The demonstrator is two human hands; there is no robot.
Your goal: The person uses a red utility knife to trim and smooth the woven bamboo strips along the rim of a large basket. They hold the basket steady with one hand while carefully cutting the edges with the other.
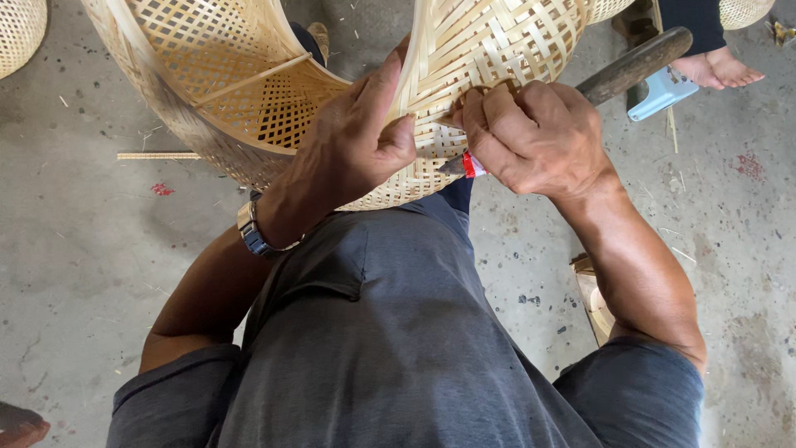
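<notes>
The woven bamboo basket (pixel 489 50) is resting over the person's lap. Left hand (pixel 356 141) is gripping its rim, thumb pressed on; right hand (pixel 531 133) is pinching a strip beside it, clutching a knife (pixel 634 62). Keeping that rim steady probably matters most.

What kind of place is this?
Probably a basket-making workshop. The left hand and right hand work on a woven bamboo basket, more baskets sit nearby, and bamboo scraps lie on the concrete floor.
</notes>
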